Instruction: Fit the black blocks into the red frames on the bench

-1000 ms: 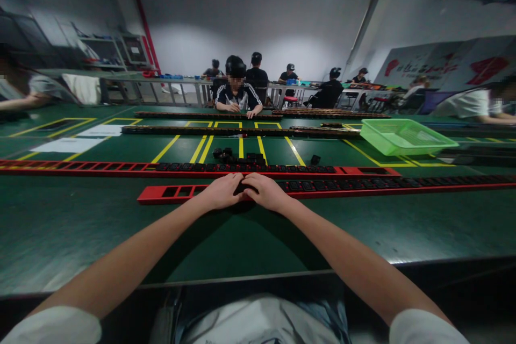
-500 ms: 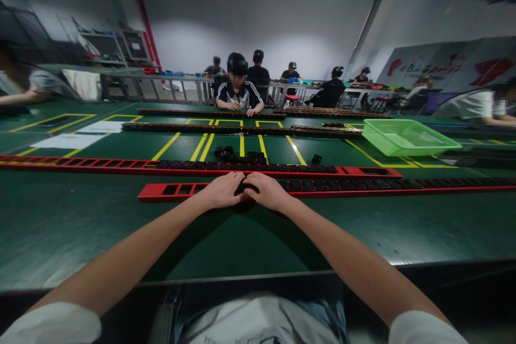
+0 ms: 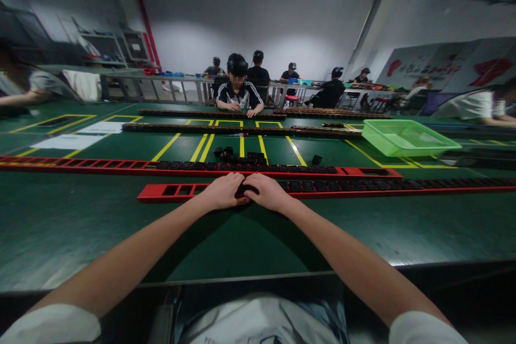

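My left hand [image 3: 224,191] and my right hand [image 3: 265,191] meet over the near red slotted strip [image 3: 155,192], fingers curled inward and closed. Something dark shows between them, but its shape is mostly covered by the fingers. To the right of my hands, black square pieces [image 3: 346,185] fill the strip's slots; at its left end a few slots are bare. A second red strip [image 3: 368,173] lies just beyond, with black pieces along its middle and open slots at its left. Behind it sits a small pile of loose black blocks [image 3: 226,154].
A single black block [image 3: 316,159] lies apart from the pile. To the right stands a light green basket [image 3: 407,142]. Long dark strips [image 3: 209,128] cross the green table [image 3: 258,242] farther back, where a co-worker [image 3: 239,94] sits. White sheets [image 3: 70,141] lie at left.
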Demonstrator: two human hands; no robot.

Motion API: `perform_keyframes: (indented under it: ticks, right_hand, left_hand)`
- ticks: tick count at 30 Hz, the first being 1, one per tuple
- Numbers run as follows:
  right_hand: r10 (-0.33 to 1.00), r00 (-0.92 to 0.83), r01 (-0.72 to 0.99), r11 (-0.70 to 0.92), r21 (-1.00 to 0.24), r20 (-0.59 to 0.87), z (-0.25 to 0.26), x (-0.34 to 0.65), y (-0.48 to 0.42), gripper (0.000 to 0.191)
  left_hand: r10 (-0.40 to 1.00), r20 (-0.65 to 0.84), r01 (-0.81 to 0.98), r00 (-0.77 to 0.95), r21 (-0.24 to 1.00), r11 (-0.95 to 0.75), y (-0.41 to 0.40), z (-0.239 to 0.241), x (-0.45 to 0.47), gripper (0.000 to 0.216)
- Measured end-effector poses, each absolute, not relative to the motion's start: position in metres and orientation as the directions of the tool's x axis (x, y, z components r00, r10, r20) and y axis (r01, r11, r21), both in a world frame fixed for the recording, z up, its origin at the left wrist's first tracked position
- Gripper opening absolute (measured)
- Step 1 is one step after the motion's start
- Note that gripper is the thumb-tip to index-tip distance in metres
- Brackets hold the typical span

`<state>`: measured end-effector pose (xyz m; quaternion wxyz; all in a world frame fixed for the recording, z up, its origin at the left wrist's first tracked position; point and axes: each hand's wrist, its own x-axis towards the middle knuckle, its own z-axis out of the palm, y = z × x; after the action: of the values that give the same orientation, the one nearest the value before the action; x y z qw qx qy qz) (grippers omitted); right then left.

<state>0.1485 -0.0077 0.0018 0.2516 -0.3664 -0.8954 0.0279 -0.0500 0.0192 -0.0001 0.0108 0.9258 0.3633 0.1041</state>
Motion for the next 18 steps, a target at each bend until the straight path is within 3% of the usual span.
perform_keyframes:
  ticks: [18]
  right_hand:
    - [0.673,-0.599,0.637,0.729,-0.252,0.434,0.0038,0.1481,-0.0092,0.022]
  left_hand:
    - [0.675,0.159,0.673,0.720,0.077,-0.736,0.0206,0.0000,-0.0503,0.040]
